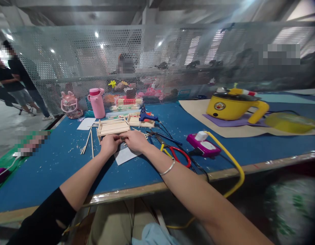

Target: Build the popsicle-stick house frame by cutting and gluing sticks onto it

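Note:
My left hand point(110, 143) and my right hand point(135, 139) meet at the front of a small wooden stick frame point(114, 128) on the blue table. Fingers of both hands are closed together at one spot; what they pinch is too small and covered to make out. Under the hands lies a white sheet of paper point(127, 155). Behind the right hand is a second stick piece point(139, 120), with a blue glue gun point(147, 116) resting by it. Loose thin sticks point(92, 143) lie left of the frame.
Pliers and red-handled scissors point(181, 156) lie right of my right forearm. Beyond them are a purple power strip point(203, 145) with a yellow cord and a yellow electric pot point(228, 107). A pink bottle point(96, 103) and a clear-pink jug point(70, 106) stand at the back left.

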### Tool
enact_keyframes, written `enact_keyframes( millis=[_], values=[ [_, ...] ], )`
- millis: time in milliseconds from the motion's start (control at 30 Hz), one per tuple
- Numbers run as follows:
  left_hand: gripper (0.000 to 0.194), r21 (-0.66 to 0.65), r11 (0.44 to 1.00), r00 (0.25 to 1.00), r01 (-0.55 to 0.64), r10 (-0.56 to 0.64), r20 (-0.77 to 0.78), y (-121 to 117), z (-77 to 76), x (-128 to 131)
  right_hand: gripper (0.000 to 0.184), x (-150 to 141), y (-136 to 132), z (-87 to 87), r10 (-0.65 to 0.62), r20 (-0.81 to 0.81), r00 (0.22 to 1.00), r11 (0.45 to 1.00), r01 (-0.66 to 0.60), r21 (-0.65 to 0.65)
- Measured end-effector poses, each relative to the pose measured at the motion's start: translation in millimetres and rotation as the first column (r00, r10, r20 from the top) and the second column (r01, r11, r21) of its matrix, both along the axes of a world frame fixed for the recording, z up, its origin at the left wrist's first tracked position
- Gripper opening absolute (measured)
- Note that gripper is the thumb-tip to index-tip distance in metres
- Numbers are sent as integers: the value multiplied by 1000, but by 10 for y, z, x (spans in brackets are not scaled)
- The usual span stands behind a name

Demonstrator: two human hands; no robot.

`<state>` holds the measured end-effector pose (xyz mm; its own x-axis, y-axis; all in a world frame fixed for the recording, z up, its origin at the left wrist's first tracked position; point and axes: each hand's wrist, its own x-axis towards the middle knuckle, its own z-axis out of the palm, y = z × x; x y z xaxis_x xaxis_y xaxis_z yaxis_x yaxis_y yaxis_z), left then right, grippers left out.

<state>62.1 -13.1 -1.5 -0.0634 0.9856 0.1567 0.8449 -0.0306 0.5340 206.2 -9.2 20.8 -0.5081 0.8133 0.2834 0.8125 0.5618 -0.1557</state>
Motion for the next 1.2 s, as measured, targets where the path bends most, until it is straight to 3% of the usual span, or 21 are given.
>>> enact_keyframes(
  millis=[1200],
  values=[
    [23, 40, 999, 1000, 6, -6, 0, -5, -19, -15, 38, 5, -2, 0, -11, -8, 1000, 999, 10, -32]
  ],
)
